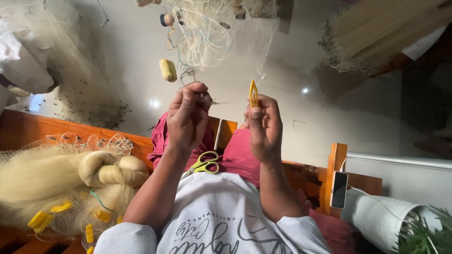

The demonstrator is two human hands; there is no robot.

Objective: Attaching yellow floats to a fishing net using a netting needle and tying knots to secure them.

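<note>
Yellow plastic shows in the right hand (pixel 264 126): a thin netting needle (pixel 254 93), pinched between thumb and fingers so its pointed end sticks up above the hand. The grip of that hand is closed tight on the needle. Just beside the needle, the left hand (pixel 187 114) is curled shut too, pinching a bit of thin pale fishing line (pixel 207 33). The line runs up from there to a loose tangle of net high above the needle. A small yellow float (pixel 167 70) hangs on the net, up past the left hand from the needle.

Below the needle, on the person's lap, lie scissors (pixel 204 164) with yellow-green handles, resting on pink cloth. Far from the needle, beyond the left arm, a big pile of cream net (pixel 56 174) with yellow floats sits on a wooden bench (pixel 28 129). Beyond the right arm from the needle, a phone (pixel 339 189) leans on a wooden post.
</note>
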